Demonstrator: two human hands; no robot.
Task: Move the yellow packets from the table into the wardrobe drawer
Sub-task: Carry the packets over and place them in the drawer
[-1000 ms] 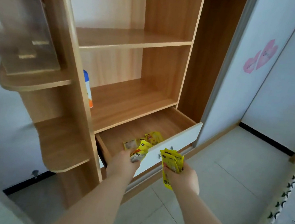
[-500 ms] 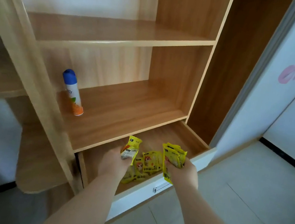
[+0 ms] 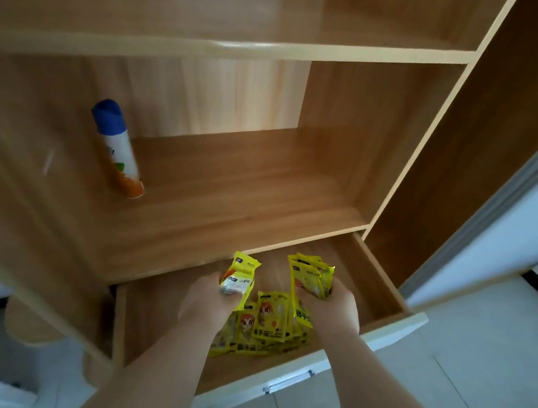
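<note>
Within the last second the left grip (image 3: 208, 302), clamped on one yellow packet (image 3: 239, 277), and the right grip (image 3: 332, 308), clamped on several packets (image 3: 310, 279), reached over the pile (image 3: 263, 331) at 6 o'clock in the drawer (image 3: 384, 282); release looked next.

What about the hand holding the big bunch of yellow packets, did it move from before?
Yes. The right hand moved forward: it was on the near side of the white drawer front, and now holds its packets over the open drawer.
</note>
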